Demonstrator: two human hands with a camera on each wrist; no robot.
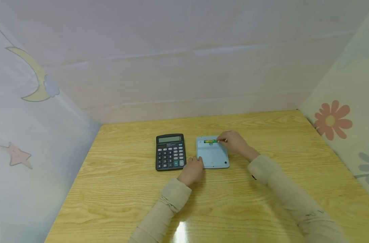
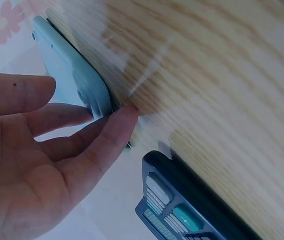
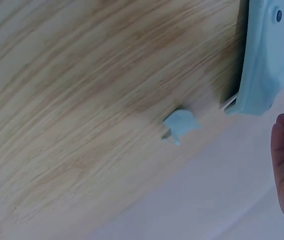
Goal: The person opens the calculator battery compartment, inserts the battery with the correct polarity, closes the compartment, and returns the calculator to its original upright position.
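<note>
A light blue device [image 1: 214, 156], seemingly a calculator, lies face down on the table with its back up. A green and yellow battery [image 1: 210, 141] sits at the slot near its far edge. The fingertips of my right hand [image 1: 234, 141] pinch at the battery's right end; the exact contact is hidden. My left hand [image 1: 193, 169] rests at the device's near left corner, and in the left wrist view its fairly straight fingers [image 2: 99, 150] touch that edge. Just left of this hand lies a black calculator [image 1: 170, 152], keys up, its display on.
A small light blue plastic piece [image 3: 180, 122], like a battery cover, lies on the wooden table [image 1: 120, 199] beside the blue device in the right wrist view. Printed cloth walls [image 1: 178, 74] stand behind the table and at both sides.
</note>
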